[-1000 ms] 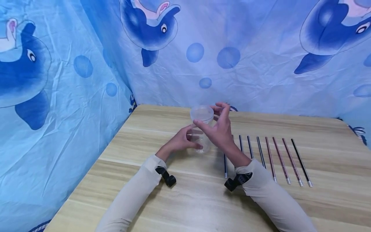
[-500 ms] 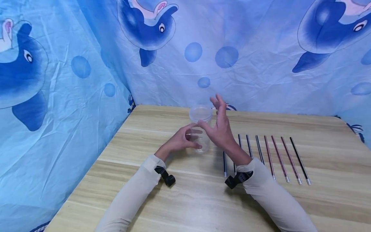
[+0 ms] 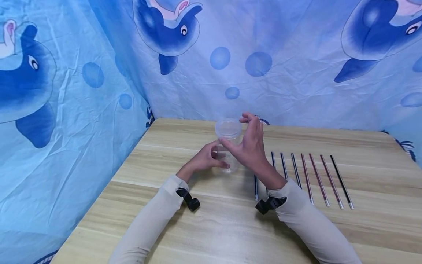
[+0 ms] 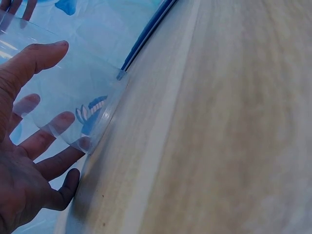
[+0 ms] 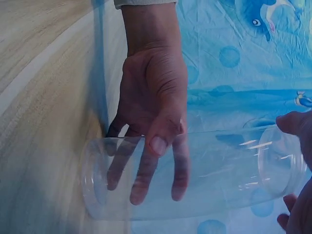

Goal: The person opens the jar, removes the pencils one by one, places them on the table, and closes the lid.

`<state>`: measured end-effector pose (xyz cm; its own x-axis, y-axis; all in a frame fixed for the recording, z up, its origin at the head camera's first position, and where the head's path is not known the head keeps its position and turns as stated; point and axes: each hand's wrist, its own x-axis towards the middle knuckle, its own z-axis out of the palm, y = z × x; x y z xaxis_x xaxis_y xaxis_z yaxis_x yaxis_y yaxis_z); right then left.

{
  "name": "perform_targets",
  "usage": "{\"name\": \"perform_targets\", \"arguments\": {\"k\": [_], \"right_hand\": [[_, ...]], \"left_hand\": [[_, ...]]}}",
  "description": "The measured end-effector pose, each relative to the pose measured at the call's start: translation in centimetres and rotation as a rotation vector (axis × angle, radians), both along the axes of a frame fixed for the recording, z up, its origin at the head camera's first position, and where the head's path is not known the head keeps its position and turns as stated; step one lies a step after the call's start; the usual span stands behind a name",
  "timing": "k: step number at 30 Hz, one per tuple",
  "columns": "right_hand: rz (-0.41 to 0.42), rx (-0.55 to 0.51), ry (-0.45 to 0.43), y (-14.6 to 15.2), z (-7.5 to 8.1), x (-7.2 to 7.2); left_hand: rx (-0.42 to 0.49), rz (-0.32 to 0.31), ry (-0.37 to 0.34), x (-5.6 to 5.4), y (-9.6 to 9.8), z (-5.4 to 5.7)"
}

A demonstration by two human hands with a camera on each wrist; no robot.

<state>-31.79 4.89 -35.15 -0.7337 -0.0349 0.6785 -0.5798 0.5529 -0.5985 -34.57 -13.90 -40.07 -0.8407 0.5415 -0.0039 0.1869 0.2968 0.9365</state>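
Note:
A clear plastic jar (image 3: 232, 163) stands upright on the table, with a translucent round lid (image 3: 228, 126) on top. My left hand (image 3: 206, 161) grips the lower body from the left, thumb in front and fingers behind, showing through the plastic in the right wrist view. At the top, my right hand (image 3: 252, 146) holds the lid's edge from the right; its thumb lies across the near side just under the rim, and its bent fingers are at the far side. The right wrist view shows that thumb and some fingertips on either side of the lid end.
Several pencils (image 3: 318, 178), dark blue, red and black with white eraser ends, lie in a row right of the jar; my right forearm covers some. A blue dolphin-print curtain (image 3: 184, 95) hangs behind and left of the wooden table (image 3: 214, 227).
My right hand's fingers spread up and away from the lid half a second ago, then bent back toward its edge. The left hand and the jar stay in place.

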Motion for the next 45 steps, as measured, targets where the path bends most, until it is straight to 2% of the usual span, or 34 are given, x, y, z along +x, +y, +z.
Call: {"name": "perform_targets", "arguments": {"k": [3, 8, 11, 14, 18, 24, 34, 40, 45], "right_hand": [[0.001, 0.008, 0.002, 0.0, 0.1, 0.1], [0.148, -0.089, -0.125, 0.3, 0.2, 0.1], [0.218, -0.143, -0.199, 0.6, 0.1, 0.0], [0.249, -0.176, -0.219, 0.7, 0.0, -0.1], [0.226, -0.189, -0.203, 0.6, -0.1, -0.3], [0.161, -0.191, -0.188, 0.1, -0.2, -0.2], [0.142, -0.188, -0.196, -0.3, -0.2, 0.2], [0.112, -0.153, -0.198, -0.2, 0.0, 0.6], [0.071, -0.107, -0.184, 0.3, -0.2, 1.6]], "left_hand": [[0.012, -0.001, 0.001, 0.1, 0.0, 0.1], [0.080, -0.046, -0.014, -0.1, 0.1, -0.3], [0.110, -0.065, -0.020, -0.7, 0.0, -1.0], [0.113, -0.064, -0.017, -1.3, 0.0, -2.0], [0.081, -0.045, -0.001, -1.8, -0.1, -2.7], [0.056, -0.027, 0.013, -1.8, -0.1, -2.6], [0.038, -0.009, 0.021, -1.6, -0.2, -2.7], [0.004, -0.014, 0.047, -1.6, -0.3, -2.9], [-0.039, -0.027, 0.055, -1.4, -0.5, -3.2]]}}
